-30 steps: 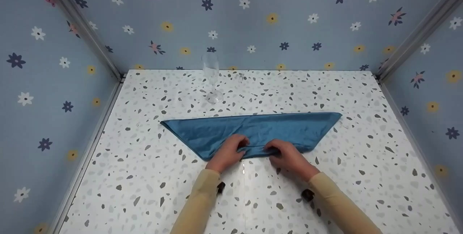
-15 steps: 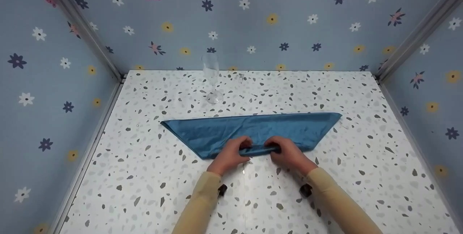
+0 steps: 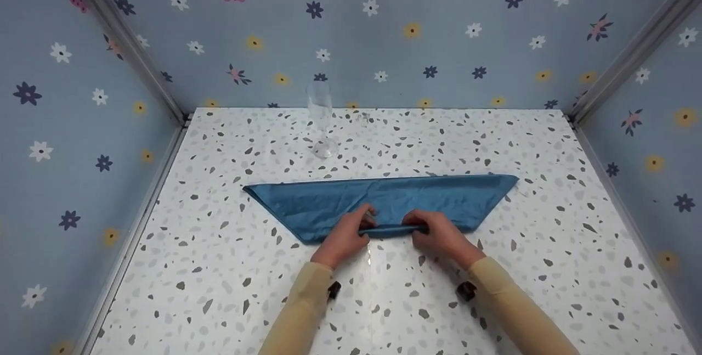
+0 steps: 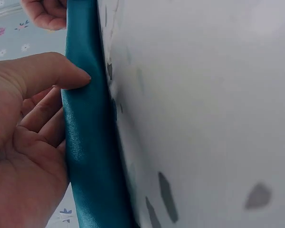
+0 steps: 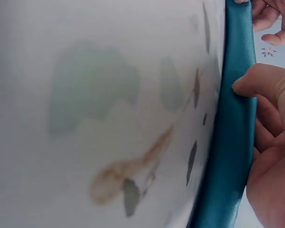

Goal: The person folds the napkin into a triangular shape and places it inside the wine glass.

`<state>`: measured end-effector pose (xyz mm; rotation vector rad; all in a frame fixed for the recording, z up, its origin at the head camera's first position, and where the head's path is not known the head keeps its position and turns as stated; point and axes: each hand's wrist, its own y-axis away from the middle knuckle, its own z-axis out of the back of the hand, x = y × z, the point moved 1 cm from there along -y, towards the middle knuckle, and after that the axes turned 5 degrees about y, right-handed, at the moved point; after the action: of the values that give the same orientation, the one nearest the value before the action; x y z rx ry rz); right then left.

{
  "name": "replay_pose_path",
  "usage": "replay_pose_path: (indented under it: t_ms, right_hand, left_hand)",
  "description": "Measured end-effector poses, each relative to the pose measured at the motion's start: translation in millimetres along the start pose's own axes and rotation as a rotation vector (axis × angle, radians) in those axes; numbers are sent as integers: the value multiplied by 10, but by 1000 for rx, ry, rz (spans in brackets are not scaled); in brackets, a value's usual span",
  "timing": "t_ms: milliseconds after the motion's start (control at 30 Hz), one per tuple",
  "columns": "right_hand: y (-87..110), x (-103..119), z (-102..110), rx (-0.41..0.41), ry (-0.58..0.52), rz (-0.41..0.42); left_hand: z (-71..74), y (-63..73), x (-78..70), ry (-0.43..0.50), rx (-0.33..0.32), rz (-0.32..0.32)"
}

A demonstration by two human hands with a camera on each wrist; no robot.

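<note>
Extending past both hands [image 3: 344, 238] [image 3: 443, 238]: blue cloth [image 3: 397, 199]

Flowered blue walls [image 3: 351, 31], speckled tabletop [image 3: 219, 267]

Plain tan sleeves [image 3: 296, 311], close-fitting, begin just behind the bare left hand [image 3: 343, 240] and bare right hand [image 3: 443, 238]. A small black block [image 3: 466, 291] shows beside each cuff [image 3: 485, 270].

The cloth [image 3: 433, 196] lies on the table [image 3: 219, 289], its near edge between left hand [image 3: 344, 236] and right hand [image 3: 442, 236]; beyond the left hand, behind the cloth, stands a glass [image 3: 320, 111].
</note>
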<state>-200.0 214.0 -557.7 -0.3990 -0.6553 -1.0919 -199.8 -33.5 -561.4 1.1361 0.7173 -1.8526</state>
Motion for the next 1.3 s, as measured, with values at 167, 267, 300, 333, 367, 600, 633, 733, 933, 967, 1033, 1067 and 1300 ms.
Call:
replay_pose_path:
  t_ms: [167, 267, 300, 333, 367, 600, 633, 733, 933, 967, 1033, 1067, 1300]
  right_hand:
    - [82, 37, -10, 43, -20, 13]
    - [115, 43, -7, 60, -28, 62]
    - [122, 44, -5, 65, -30, 75]
    - [127, 43, -3, 69, -35, 84]
    - [129, 41, -2, 71, -40, 92]
    - [106, 29, 6, 74, -50, 23]
    - [102, 30, 5, 73, -48, 11]
    - [92, 32, -3, 53, -43, -13]
    - [106, 43, -18, -65, -22, 55]
    - [112, 50, -19, -89, -17, 97]
    - [121, 67, -25, -122, -5, 188]
    - [124, 77, -29, -131, -1, 234]
    - [142, 120, -56, -65, -14, 283]
  left_hand:
    - [28, 78, 16, 40, 25, 22]
    - [50, 117, 17, 57, 37, 34]
    - [59, 126, 17, 64, 43, 37]
    - [67, 131, 16, 72, 50, 37]
    - [76, 135, 17, 80, 56, 33]
    - [128, 114, 61, 109, 66, 17]
    - [130, 108, 68, 111, 63, 18]
    - [131, 86, 76, 118, 53, 25]
    - [131, 41, 73, 102, 36, 61]
    - [132, 36, 75, 95, 34, 64]
    - [130, 27, 78, 88, 34, 70]
    - [131, 23, 80, 87, 32, 71]
    - [117, -2, 91, 97, 16, 69]
